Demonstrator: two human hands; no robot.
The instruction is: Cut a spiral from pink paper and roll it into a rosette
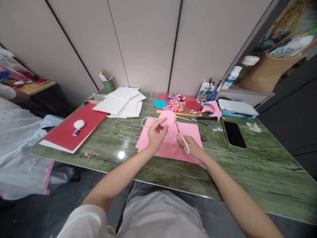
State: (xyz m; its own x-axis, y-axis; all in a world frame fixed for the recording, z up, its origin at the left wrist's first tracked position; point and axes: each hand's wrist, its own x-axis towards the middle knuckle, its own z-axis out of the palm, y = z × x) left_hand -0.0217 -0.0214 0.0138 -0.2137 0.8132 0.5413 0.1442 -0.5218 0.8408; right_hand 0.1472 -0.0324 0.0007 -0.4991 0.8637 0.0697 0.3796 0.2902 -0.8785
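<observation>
Over pink sheets (170, 145), left hand (156, 134) in a light grip on a pink disc (167, 116), right hand (193, 146) tight around scissors (177, 128).

We see a person in a plain, pale shirt (162, 218), off-white going to soft grey where it is shaded near us, its cloth loose and lightly creased across the front. At near left, we make out the left sleeve (83, 219), short and wide, with a straight hem around the upper arm; it looks whiter than the front. Just beyond the shirt we find a strip of dark blue-grey trousers (141, 188), mostly covered. We see both forearms bare and slim, the left forearm (119, 178) and the right forearm (229, 185) narrowing toward the wrists. The left hand (156, 135) and right hand (190, 145) are bare too, with slender fingers; the nails are too small for us to tell.
</observation>
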